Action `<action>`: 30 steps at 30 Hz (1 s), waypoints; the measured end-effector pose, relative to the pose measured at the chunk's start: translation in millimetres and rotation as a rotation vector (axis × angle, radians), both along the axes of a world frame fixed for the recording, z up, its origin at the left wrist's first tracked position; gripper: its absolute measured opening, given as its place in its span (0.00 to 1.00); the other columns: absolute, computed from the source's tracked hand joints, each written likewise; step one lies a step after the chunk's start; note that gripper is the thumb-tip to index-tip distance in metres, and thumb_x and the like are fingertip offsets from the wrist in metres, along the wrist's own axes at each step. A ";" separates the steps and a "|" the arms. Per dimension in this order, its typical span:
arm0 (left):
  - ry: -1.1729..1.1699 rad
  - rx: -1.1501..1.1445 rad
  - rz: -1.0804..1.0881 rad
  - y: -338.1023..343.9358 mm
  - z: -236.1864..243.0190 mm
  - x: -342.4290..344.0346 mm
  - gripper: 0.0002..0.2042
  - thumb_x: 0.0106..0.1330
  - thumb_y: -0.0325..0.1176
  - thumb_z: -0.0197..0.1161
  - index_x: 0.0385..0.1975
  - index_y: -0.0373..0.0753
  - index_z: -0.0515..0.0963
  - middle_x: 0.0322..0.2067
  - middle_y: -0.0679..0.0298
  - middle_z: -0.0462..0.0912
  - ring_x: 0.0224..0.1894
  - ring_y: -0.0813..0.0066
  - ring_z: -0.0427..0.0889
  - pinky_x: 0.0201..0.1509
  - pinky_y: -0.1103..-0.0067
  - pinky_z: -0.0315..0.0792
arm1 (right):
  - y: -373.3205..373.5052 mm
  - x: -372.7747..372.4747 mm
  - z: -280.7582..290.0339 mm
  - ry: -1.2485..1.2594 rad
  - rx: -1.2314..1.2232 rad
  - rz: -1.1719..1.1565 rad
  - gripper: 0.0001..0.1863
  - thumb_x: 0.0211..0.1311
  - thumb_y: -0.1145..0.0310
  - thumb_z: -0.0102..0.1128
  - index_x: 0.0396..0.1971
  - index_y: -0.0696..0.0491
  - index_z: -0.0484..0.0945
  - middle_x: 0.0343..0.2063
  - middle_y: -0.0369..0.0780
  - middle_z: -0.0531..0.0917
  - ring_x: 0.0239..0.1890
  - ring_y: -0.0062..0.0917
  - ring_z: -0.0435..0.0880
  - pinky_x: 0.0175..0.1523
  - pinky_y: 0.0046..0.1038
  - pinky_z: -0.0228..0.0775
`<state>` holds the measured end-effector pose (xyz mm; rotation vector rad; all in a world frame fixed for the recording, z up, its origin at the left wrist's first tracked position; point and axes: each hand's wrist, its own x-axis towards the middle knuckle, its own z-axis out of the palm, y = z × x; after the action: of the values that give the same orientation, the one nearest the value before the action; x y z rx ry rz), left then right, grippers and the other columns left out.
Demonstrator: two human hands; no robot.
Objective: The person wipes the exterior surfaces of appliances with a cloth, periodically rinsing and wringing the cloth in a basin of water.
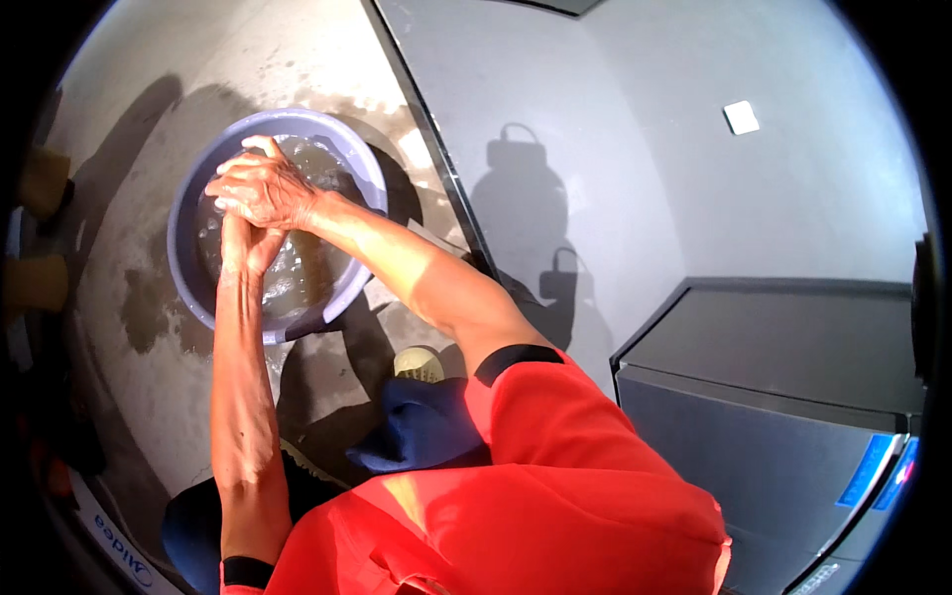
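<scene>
A round purple-grey basin [177, 238] of murky, bubbly water [288, 283] stands on the floor in front of me. Both my hands are together over its left half. My right hand [260, 188] lies across the top with its fingers curled over my left hand [256, 248], of which only the wrist and heel show clearly. The left fingers are hidden beneath the right hand. Whether anything is squeezed between the two hands cannot be seen. A dark shape [337, 178] shows in the water near the basin's right side.
Wet patches [144, 312] mark the concrete floor around the basin. A grey wall [615, 149] with a white switch plate [741, 117] rises to the right. Nearer stands a dark box-like cabinet [764, 426]. My shoe [418, 364] is close to the basin. Brownish objects [42, 183] sit at far left.
</scene>
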<state>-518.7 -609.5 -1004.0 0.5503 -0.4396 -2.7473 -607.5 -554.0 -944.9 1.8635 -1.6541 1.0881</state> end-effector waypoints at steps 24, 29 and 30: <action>-0.966 -1.261 0.387 7.5 70.0 -13.7 0.24 0.68 0.49 0.45 0.28 0.30 0.76 0.22 0.50 0.77 0.25 0.64 0.71 0.34 0.68 0.66 | 60.8 -107.0 -87.3 -1.550 0.326 -0.157 0.15 0.64 0.60 0.45 0.25 0.53 0.73 0.19 0.37 0.74 0.23 0.24 0.73 0.28 0.30 0.68; -0.808 -1.534 0.461 -16.2 -23.7 35.6 0.17 0.46 0.20 0.52 0.39 0.35 0.75 0.39 0.49 0.75 0.42 0.55 0.74 0.52 0.69 0.66 | 46.6 -12.2 -43.8 -0.536 0.810 -0.553 0.27 0.59 0.65 0.53 0.59 0.48 0.59 0.58 0.49 0.59 0.58 0.45 0.60 0.59 0.41 0.58; -0.800 -1.627 0.451 -6.7 -27.8 35.1 0.17 0.46 0.21 0.54 0.40 0.35 0.76 0.40 0.48 0.75 0.43 0.53 0.74 0.54 0.68 0.66 | 49.4 4.6 -32.3 -0.458 1.028 -0.507 0.34 0.58 0.70 0.54 0.64 0.44 0.52 0.65 0.49 0.48 0.64 0.50 0.51 0.65 0.45 0.51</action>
<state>-483.6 -616.2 -1031.7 0.9468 -2.0047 -0.9452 -602.9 -504.7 -977.2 1.5109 -3.1436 0.4533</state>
